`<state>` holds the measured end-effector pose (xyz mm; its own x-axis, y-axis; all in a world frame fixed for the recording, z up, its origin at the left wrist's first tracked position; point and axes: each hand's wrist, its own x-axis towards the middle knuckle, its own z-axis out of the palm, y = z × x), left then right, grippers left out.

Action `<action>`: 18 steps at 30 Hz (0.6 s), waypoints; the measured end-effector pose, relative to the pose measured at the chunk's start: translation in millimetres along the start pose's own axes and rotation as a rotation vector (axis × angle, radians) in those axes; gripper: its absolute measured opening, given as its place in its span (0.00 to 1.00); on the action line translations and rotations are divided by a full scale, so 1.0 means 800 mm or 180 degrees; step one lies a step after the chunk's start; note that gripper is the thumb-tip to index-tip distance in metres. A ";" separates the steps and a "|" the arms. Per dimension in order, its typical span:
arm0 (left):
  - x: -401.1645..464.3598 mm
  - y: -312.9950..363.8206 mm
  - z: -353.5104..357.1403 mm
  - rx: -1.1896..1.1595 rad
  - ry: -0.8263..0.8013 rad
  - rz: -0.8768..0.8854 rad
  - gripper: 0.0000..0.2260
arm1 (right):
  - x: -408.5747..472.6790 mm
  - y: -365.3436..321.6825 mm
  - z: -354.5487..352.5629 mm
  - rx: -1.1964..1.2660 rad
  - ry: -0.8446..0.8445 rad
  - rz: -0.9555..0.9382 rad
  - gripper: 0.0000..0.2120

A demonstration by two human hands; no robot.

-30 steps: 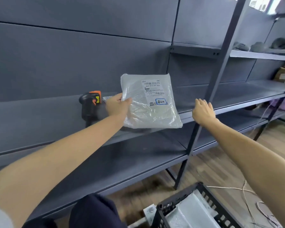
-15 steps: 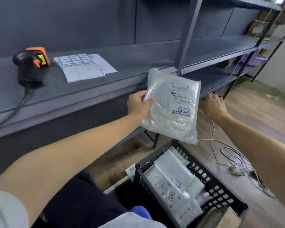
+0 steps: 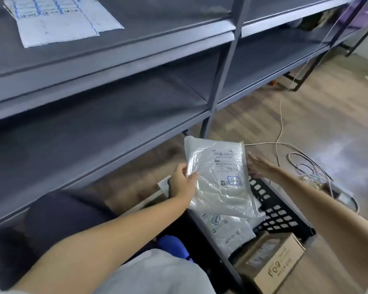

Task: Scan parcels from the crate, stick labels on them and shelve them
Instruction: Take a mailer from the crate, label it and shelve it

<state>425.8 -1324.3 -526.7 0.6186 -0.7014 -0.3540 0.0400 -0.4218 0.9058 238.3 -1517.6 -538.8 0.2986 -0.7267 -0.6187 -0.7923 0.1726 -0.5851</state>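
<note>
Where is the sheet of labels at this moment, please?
In the head view, the sheet of labels lies flat on the upper grey shelf, at the far upper left, well above the crate.

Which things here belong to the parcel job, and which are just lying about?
Job:
clear plastic parcel with white printed label, held by left hand
right hand
black plastic lattice crate
white sheets of blue-edged stickers
grey metal shelves

Lying about:
tangled white cables
brown cardboard box

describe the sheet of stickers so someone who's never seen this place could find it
Start at the grey metal shelving and go to its highest visible shelf, far left. The label sheet lies flat there: white paper with rows of blue-edged stickers along its top, the only paper on the shelves.
</note>
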 end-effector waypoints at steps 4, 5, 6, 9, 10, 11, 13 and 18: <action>-0.005 -0.036 0.017 -0.0136 0.0094 -0.0326 0.13 | 0.006 0.016 0.042 0.0792 -0.1092 0.0232 0.35; -0.007 -0.040 0.021 -0.0093 0.0087 -0.0353 0.13 | 0.009 0.017 0.051 0.0773 -0.1167 0.0188 0.36; -0.009 -0.044 0.025 0.0004 0.0059 -0.0348 0.13 | 0.019 0.022 0.059 0.0662 -0.1249 0.0136 0.40; -0.007 -0.062 0.032 0.0464 -0.0235 -0.0308 0.14 | 0.038 0.028 0.073 0.0288 -0.1078 0.0026 0.41; -0.005 -0.068 0.031 0.0642 -0.0373 -0.0297 0.15 | 0.044 0.031 0.071 0.0304 -0.0953 0.0026 0.36; 0.000 -0.075 0.028 0.0821 -0.0485 -0.0251 0.17 | 0.053 0.036 0.065 0.0395 -0.0830 0.0028 0.36; 0.013 -0.086 0.019 0.1194 -0.0575 -0.0120 0.22 | 0.072 0.051 0.050 0.0296 -0.0606 0.0037 0.46; 0.046 -0.093 -0.005 0.2081 -0.0265 0.0419 0.23 | 0.092 0.053 0.014 -0.0210 -0.0153 0.0002 0.37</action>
<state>448.7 -1316.5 -605.9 0.5222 -0.8018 -0.2907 -0.5313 -0.5725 0.6245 232.6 -1556.0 -614.9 0.3221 -0.6936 -0.6443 -0.8254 0.1277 -0.5500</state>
